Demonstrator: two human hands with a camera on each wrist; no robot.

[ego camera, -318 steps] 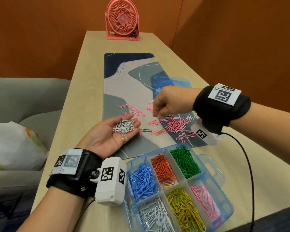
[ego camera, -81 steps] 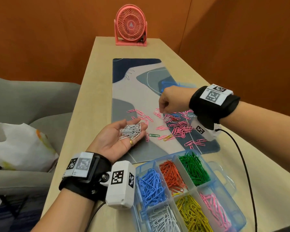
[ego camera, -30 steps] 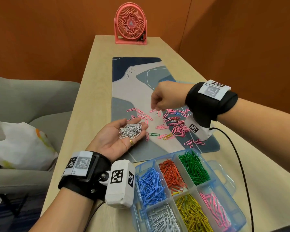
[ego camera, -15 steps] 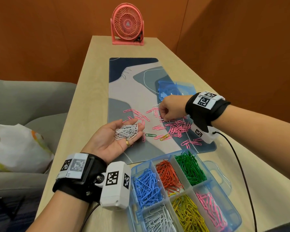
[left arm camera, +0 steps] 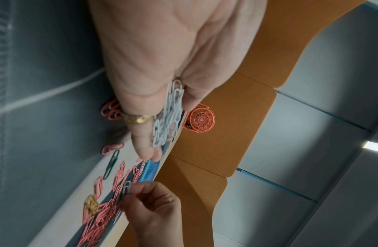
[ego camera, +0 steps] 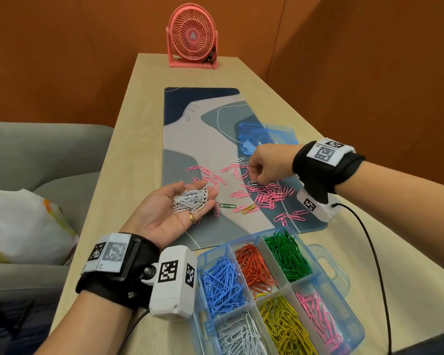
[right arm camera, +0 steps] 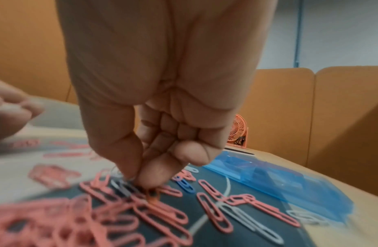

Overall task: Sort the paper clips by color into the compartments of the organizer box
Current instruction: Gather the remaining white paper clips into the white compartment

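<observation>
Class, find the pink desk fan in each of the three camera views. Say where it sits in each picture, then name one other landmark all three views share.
Head view: the pink desk fan stands top centre, at the table's far end.
Left wrist view: it shows small, right of centre, just beyond the left hand.
Right wrist view: it is partly hidden behind the right hand, right of centre.
Shared landmark: the blue organizer lid on the mat.

A long light-wood table [ego camera: 144, 139] bearing a coral-pink desk fan [ego camera: 192, 37] at its far end, a blue-grey patterned desk mat [ego camera: 190, 139] along its middle, and a clear blue 6-compartment plastic organizer box [ego camera: 354, 326] at its near edge.
</observation>
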